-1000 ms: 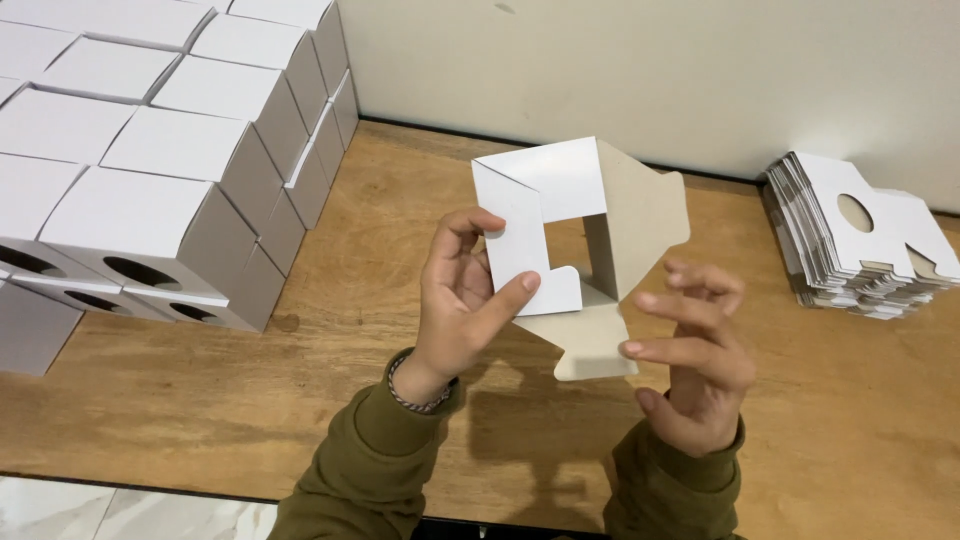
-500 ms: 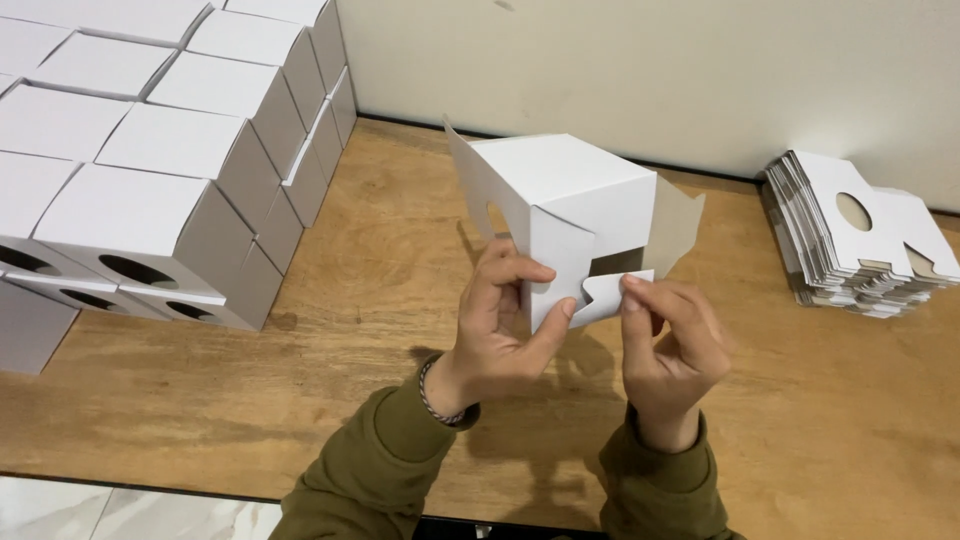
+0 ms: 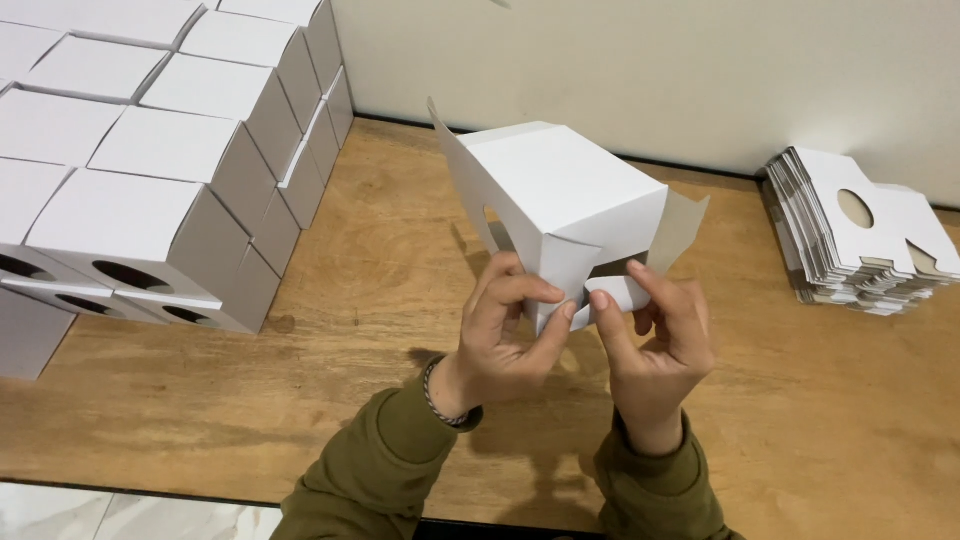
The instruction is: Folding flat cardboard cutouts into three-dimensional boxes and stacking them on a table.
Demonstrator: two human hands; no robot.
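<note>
I hold a white cardboard box (image 3: 560, 195) up above the wooden table (image 3: 380, 250), partly folded into a cube. My left hand (image 3: 505, 335) pinches its near lower corner between thumb and fingers. My right hand (image 3: 650, 345) grips a small flap at the box's near open side, thumb and forefinger on it. One side flap sticks out to the left with a curved cut-out, and another flap stands out to the right. Olive sleeves cover both wrists, and a bracelet sits on the left wrist.
Several folded white boxes (image 3: 150, 200) are stacked in rows at the left, some showing round holes on their near faces. A pile of flat white box blanks (image 3: 860, 240) lies at the right by the pale wall (image 3: 640, 70).
The open, flat-sided blank has been folded into a closed cube shape and turned. Both hands moved closer together at its near lower edge, the right hand taking hold of a small flap.
</note>
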